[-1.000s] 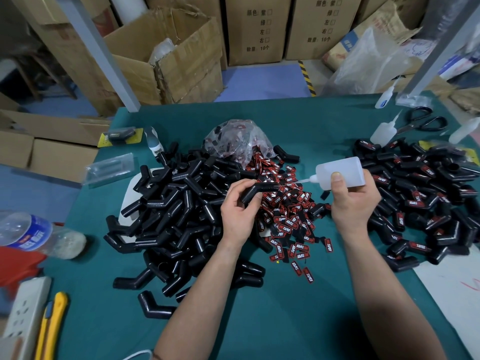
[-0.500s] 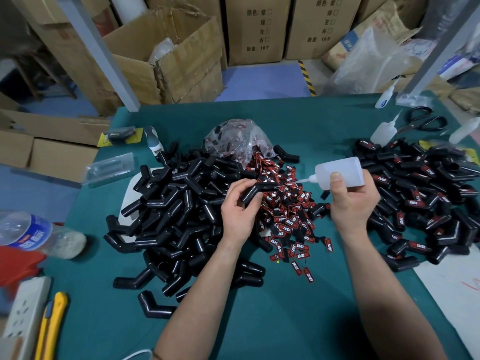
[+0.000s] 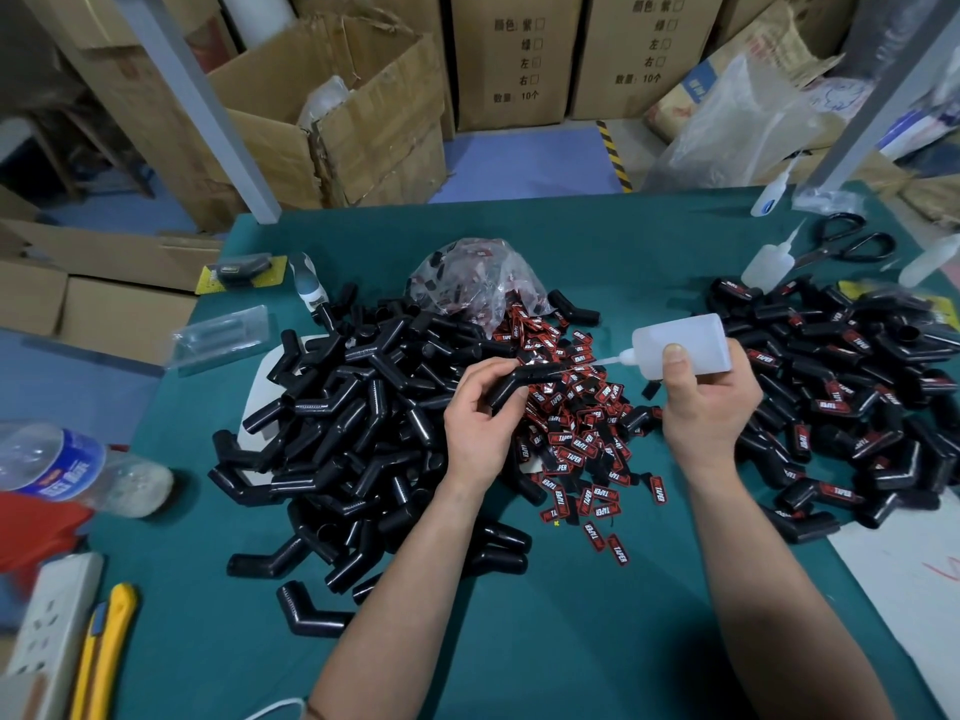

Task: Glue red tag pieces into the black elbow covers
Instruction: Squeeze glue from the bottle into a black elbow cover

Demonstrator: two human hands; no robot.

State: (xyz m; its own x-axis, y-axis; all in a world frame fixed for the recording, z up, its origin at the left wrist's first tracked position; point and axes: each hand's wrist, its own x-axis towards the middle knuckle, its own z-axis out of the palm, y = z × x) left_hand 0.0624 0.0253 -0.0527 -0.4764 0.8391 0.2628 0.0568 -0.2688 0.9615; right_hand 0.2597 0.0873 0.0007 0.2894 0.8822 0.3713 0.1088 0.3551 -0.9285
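My left hand (image 3: 480,426) grips one black elbow cover (image 3: 524,383) above the middle of the green table (image 3: 571,641). My right hand (image 3: 709,407) holds a translucent glue bottle (image 3: 685,345) on its side, its thin nozzle tip touching the cover's right end. A heap of red tag pieces (image 3: 576,433) lies between and below my hands. A big pile of bare black covers (image 3: 343,439) fills the left. A second pile of covers with red tags on them (image 3: 852,402) lies to the right.
A clear bag of tags (image 3: 483,283) sits behind the heap. Spare glue bottles (image 3: 769,262) and scissors (image 3: 852,244) lie at the back right. A water bottle (image 3: 67,470), power strip (image 3: 52,621) and yellow knife (image 3: 106,646) crowd the left edge. Cardboard boxes (image 3: 363,111) stand beyond the table.
Both hands stay nearly still. The glue nozzle has stayed at the cover's right end.
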